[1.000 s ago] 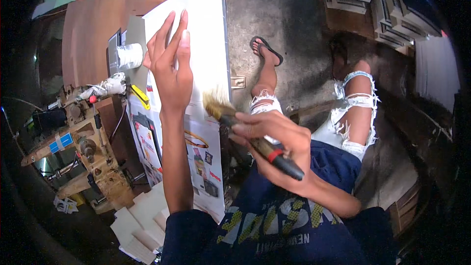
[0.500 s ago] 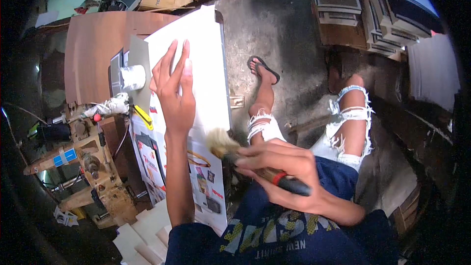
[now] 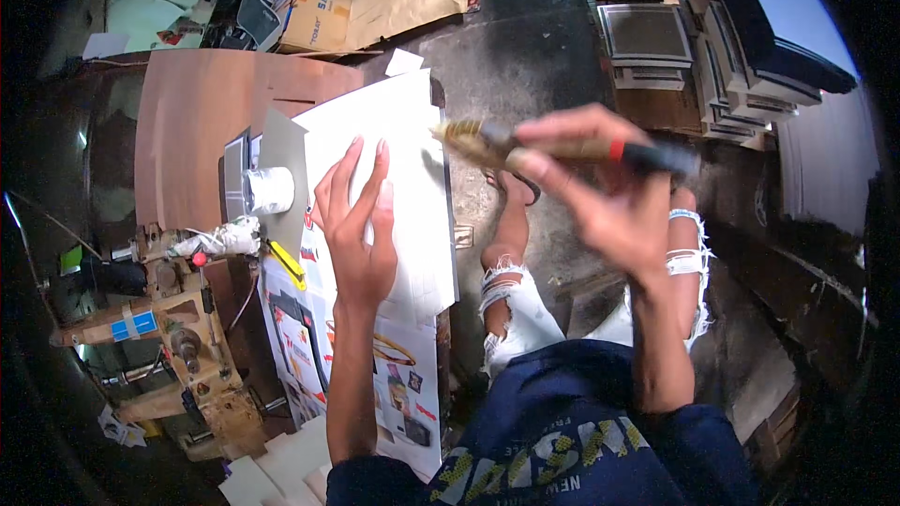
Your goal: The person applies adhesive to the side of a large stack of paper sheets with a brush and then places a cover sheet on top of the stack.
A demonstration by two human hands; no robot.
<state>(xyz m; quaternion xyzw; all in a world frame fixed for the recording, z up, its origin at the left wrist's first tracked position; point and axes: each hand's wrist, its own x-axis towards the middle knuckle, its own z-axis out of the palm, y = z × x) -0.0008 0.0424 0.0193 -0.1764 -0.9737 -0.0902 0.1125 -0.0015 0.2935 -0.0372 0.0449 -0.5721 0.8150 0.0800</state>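
Note:
My left hand (image 3: 358,244) lies flat on a white sheet (image 3: 410,253), its fingers stretched out and spread. My right hand (image 3: 605,197) grips a brush (image 3: 487,136) by its handle, which has a red band and a black end. The pale bristles are at the sheet's right edge, near its far end; blur hides whether they touch it. Beneath the white sheet lies a colourful printed sheet (image 3: 408,379). A white pot (image 3: 272,189) stands left of my left hand, and a yellow cutter knife (image 3: 287,265) lies nearby.
A worn machine (image 3: 202,342) stands at the left, beside a brown wooden board (image 3: 202,136). Stacked panels (image 3: 647,42) rise at the far right. A cardboard box (image 3: 319,9) sits at the back. White pieces (image 3: 267,468) lie at the lower left.
My right hand has swung away from my body with the brush, from the sheet's near end to its far right edge. The left hand keeps lying on the sheet; the whole view has shifted slightly.

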